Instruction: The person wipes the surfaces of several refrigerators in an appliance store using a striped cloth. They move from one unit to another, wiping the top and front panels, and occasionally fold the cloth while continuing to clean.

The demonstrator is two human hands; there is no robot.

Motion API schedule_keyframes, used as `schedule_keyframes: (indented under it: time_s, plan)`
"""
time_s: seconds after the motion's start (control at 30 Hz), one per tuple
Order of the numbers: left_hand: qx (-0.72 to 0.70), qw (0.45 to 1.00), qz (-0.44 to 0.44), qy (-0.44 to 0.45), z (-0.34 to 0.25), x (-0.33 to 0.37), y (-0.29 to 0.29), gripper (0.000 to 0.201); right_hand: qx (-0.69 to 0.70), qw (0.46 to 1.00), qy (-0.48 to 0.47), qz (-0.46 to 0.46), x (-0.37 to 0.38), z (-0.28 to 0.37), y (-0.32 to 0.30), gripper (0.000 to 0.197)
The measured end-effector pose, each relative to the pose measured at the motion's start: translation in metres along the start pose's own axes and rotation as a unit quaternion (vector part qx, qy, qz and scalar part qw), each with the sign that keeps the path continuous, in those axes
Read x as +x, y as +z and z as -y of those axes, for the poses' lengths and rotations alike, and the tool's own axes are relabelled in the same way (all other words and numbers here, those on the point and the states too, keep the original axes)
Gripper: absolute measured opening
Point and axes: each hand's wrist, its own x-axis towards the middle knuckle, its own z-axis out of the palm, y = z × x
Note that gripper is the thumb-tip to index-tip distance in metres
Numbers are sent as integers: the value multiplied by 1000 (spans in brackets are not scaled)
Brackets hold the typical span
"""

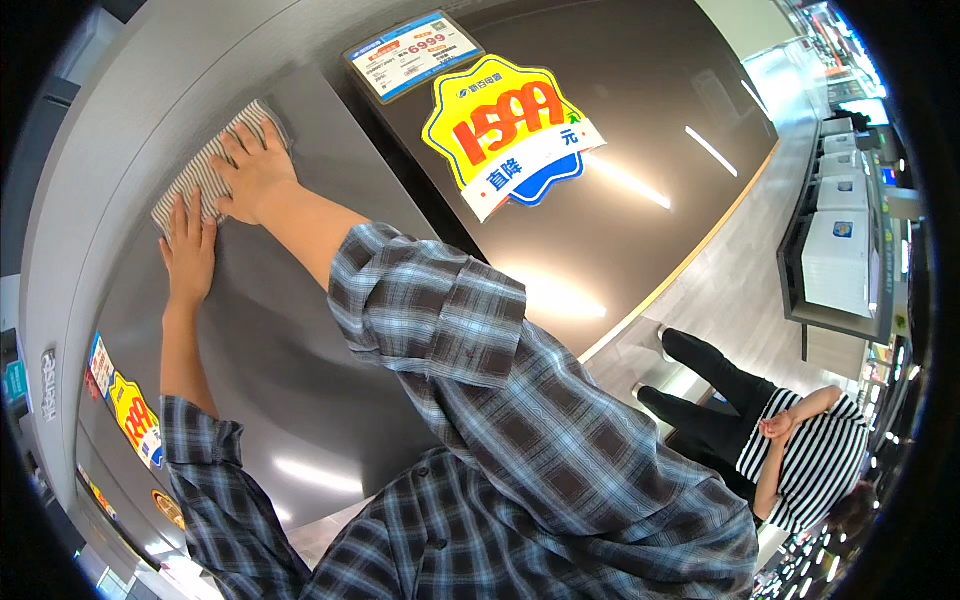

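A striped cloth (213,165), grey and white, lies flat against the dark grey door of a tall refrigerator (250,330), near the door's upper edge. The right hand (255,170) presses down on the cloth with fingers spread and palm flat, covering most of its upper end. The left hand (188,250) sits just beside it, also flat and open, its fingertips resting on the cloth's lower end while the palm lies on the bare door. Both forearms are bare up to rolled cuffs of a blue and brown plaid shirt (500,430).

To the right, across a dark seam, the neighbouring refrigerator door (640,230) carries a large yellow, white and blue price sticker (512,135), with a smaller rectangular price card (413,52) above it. Ceiling lights reflect as bright streaks on the glossy doors. Low on the left, smaller coloured stickers (130,410) sit on the first door.

At the lower right, another person in a black-and-white striped top (815,455) and dark trousers stands on the pale wood-look floor (740,280), hands clasped behind the back. Beyond, white appliances (835,250) stand in a row.
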Motion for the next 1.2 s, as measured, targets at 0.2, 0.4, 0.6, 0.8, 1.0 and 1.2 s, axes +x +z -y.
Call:
schedule_keyframes:
  time_s: [0.2,0.4,0.6,0.8,1.0,1.2]
  plan:
    - [2,1000,0,-10,-4,-46,2,56,15,1000,-17,-17,-36,17,7,68]
    - [4,1000,6,-24,-17,-98,3,57,25,999,-29,-14,-85,32,8,67]
    - [-10,1000,3,-23,-35,-151,3,57,16,998,-47,-26,-137,42,8,68]
    - [-19,1000,3,-12,-58,-210,7,58,15,997,-61,-54,-198,51,21,69]
    - [-36,998,-44,21,-82,-264,12,60,-1,994,-72,-86,-255,56,26,70]
    - [-47,997,-56,38,-107,-306,17,61,11,993,-91,-68,-304,51,24,71]
